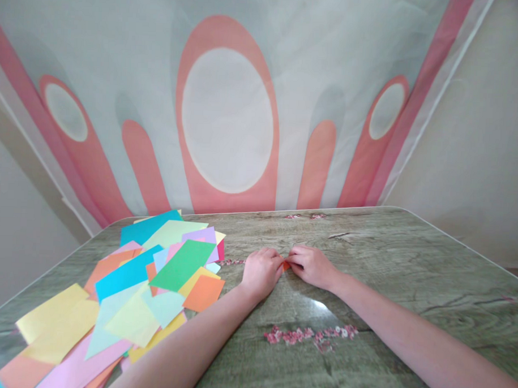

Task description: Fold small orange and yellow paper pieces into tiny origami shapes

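Evidently, the small orange paper lay between the left hand and right hand, mostly hidden, over the bench; both had nearly closed fingers pinching it. Coloured paper sheets lay leftward.

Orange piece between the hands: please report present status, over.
Left hand and right hand close together, both holding small orange piece. Piece mostly hidden. Coloured papers spread to the left, seemingly not in the way.
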`<state>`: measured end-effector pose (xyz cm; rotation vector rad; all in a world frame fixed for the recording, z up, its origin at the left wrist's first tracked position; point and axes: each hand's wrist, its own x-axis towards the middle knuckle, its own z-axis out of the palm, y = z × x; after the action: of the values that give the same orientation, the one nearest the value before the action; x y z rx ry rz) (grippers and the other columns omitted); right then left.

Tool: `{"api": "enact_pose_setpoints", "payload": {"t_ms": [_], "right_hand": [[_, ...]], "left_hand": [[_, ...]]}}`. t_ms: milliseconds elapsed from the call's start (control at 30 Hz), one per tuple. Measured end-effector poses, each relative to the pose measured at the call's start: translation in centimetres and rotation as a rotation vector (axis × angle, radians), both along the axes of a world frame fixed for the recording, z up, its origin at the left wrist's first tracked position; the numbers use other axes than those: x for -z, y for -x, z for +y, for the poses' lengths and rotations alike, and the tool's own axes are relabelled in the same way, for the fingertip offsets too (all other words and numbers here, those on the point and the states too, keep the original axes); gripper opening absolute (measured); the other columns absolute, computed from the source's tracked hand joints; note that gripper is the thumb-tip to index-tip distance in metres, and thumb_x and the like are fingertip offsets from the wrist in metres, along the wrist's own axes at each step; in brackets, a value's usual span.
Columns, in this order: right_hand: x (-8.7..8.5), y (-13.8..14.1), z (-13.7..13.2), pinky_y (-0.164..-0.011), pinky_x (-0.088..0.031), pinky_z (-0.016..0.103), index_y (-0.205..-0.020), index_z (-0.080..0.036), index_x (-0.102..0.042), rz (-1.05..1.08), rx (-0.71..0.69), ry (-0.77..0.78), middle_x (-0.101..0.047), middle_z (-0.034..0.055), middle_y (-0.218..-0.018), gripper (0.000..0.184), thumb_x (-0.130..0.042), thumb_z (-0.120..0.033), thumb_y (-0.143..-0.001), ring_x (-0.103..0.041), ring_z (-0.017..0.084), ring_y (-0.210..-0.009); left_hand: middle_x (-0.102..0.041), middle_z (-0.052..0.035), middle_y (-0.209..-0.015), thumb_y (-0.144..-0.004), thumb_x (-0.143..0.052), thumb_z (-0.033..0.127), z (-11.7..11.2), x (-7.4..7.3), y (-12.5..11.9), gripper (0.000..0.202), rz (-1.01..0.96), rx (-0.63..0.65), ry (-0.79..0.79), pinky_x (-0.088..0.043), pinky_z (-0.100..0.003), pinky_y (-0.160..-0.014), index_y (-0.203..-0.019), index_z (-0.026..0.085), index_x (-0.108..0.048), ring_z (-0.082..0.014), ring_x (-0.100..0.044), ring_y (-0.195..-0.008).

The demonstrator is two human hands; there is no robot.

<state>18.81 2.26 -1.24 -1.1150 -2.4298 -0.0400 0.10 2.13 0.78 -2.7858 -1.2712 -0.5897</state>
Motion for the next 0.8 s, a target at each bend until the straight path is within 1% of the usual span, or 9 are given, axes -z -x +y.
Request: {"api": "enact_pose_setpoints", "payload": {"t_ms": [367, 600, 800], "right_hand": [[0.0, -0.2, 0.2, -0.072, -0.043, 0.027, -0.09, -0.02, -0.066, -0.017, -0.047, -0.051, -0.059, 0.0048, -0.083, 0.019, -0.05, -0.014, -0.081, -0.053, 0.016, -0.08], [0.0, -0.3, 0.1, -0.074, -0.044, 0.028, -0.089, -0.019, -0.066, 0.02, -0.073, -0.064, -0.06, 0.0055, -0.085, 0.02, -0.05, -0.011, -0.079, -0.053, 0.016, -0.082], [-0.2, -0.5, 0.0, -0.075, -0.044, 0.029, -0.092, -0.02, -0.065, 0.016, -0.089, -0.056, -0.061, 0.0047, -0.085, 0.025, -0.049, -0.008, -0.077, -0.054, 0.016, -0.083]], "left_hand": [[-0.06, -0.0037, -0.089, -0.088, -0.039, 0.031, -0.8, 0.1, 0.2, 0.026, 0.042, 0.015, 0.018, -0.042, -0.028, -0.074, -0.093, 0.024, -0.063, -0.0169, -0.054, -0.083], [-0.059, -0.0048, -0.093, -0.085, -0.044, 0.036, -1.0, -0.2, 0.4, 0.024, 0.049, 0.026, 0.028, -0.042, -0.029, -0.075, -0.091, 0.021, -0.062, -0.018, -0.054, -0.086], [-0.059, -0.005, -0.094, -0.084, -0.045, 0.035, -1.0, -0.2, 0.4, 0.024, 0.045, 0.027, 0.038, -0.042, -0.029, -0.076, -0.093, 0.021, -0.062, -0.018, -0.053, -0.087]]}}
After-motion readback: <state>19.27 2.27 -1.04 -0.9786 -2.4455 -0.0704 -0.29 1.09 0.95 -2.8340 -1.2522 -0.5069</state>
